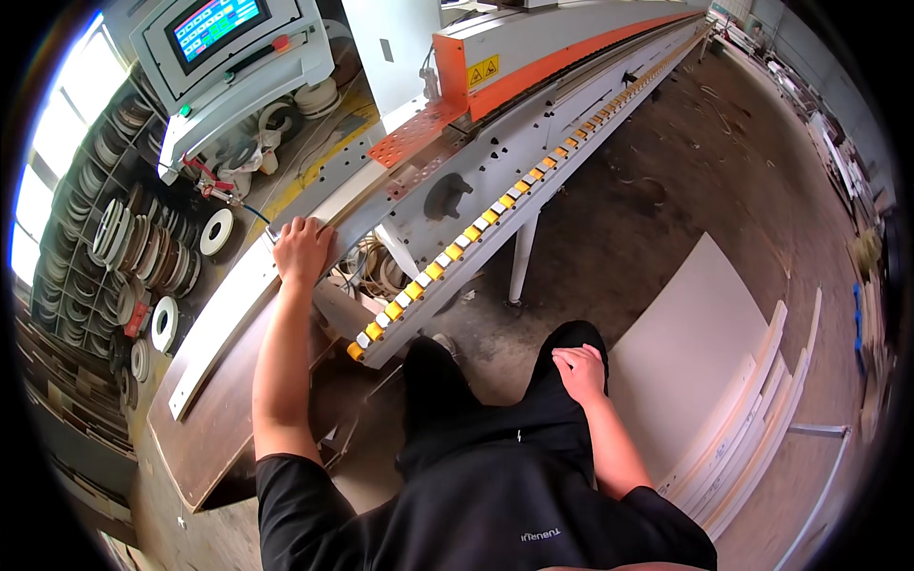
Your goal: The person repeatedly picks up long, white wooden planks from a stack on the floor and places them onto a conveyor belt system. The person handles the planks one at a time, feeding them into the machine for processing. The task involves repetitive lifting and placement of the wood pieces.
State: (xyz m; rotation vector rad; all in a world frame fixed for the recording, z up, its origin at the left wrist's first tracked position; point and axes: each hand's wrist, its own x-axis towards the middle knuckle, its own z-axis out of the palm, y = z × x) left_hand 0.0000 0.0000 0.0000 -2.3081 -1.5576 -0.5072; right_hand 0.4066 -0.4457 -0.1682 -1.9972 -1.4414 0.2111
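Observation:
A long, narrow white board [231, 324] lies slantwise along the machine's infeed, its near end over a brown wooden table [214, 433]. My left hand [303, 249] grips this board from above, fingers bent over it near the machine. Its fingertips are partly hidden by the back of the hand. Well away from the board, my right hand [579, 369] rests on my right thigh, its fingers laid loosely over the black trousers with nothing seen in them.
The grey and orange machine [562, 59] runs far ahead, with a yellow-and-white roller rail [455, 251] alongside. A control screen [217, 30] stands at upper left. Edge-band rolls [143, 243] fill racks at left. Large pale panels [690, 328] lean in a stack at my right.

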